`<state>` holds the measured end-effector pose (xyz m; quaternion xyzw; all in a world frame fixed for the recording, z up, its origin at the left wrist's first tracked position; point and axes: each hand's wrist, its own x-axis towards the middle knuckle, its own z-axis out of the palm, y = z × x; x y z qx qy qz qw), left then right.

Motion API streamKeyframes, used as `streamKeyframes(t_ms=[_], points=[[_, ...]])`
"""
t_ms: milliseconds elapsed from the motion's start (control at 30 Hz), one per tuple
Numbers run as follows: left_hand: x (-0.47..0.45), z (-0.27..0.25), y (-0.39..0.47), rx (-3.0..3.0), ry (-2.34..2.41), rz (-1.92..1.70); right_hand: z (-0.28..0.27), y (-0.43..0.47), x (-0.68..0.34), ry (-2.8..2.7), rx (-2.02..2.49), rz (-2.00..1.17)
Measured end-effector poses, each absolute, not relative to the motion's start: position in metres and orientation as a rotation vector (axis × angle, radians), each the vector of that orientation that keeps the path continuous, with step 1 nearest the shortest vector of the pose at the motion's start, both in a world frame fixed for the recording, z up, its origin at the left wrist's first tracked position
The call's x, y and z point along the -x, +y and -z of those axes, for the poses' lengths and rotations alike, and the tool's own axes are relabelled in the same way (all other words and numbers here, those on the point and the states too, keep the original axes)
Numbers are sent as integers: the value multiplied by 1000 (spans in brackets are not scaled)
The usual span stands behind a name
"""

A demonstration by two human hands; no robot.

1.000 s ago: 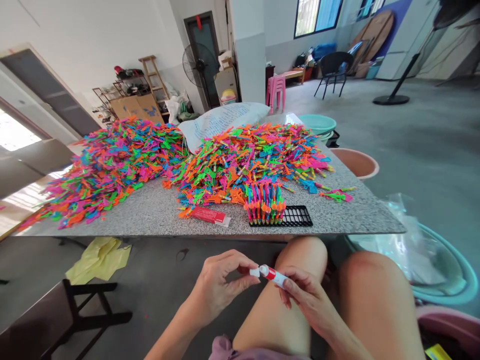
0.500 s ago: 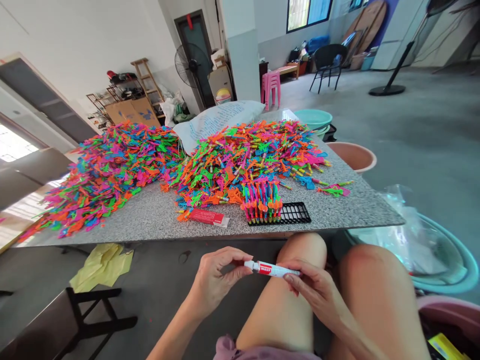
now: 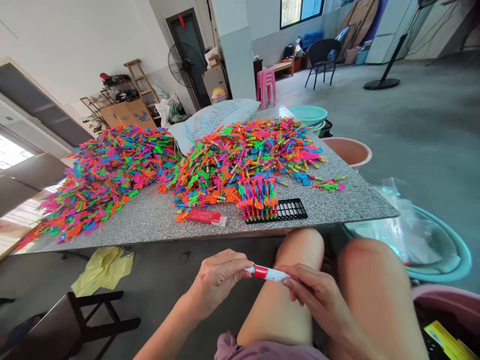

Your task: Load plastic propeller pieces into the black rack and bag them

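Observation:
A small white tube with a red label (image 3: 267,273) is held level above my lap, between both hands. My left hand (image 3: 221,280) pinches its capped end; the fingers hide most of the cap. The other end lies in the closed fingers of my right hand (image 3: 313,290). On the table edge beyond them lies an opened red and white box (image 3: 205,216). To its right, a black plastic rack (image 3: 292,209) has several colourful small plastic pieces (image 3: 258,197) standing upright in its left part.
Two big heaps of bright plastic pieces (image 3: 112,175) cover much of the speckled table (image 3: 360,205), with a white sack (image 3: 221,117) behind. Basins, one teal (image 3: 465,260), stand at the right. A dark chair (image 3: 48,325) and yellow sheets (image 3: 103,270) are at the lower left.
My left fingers have closed further over the cap, which showed more plainly before. The label has turned a little. The whole view has shifted slightly.

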<state>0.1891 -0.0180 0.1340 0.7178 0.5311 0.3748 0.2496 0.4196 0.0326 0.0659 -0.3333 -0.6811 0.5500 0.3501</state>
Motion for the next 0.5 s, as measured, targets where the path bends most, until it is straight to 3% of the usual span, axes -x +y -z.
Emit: streamKeyframes(t_ms=[233,500], points=[[-194,-127,-14,-1919,1445,-970,-54,31,-416,-1609,888,-1794],[-155,-95,10,-1316,1863,-1243,-43,46,-448,-1502,1058,-1528]])
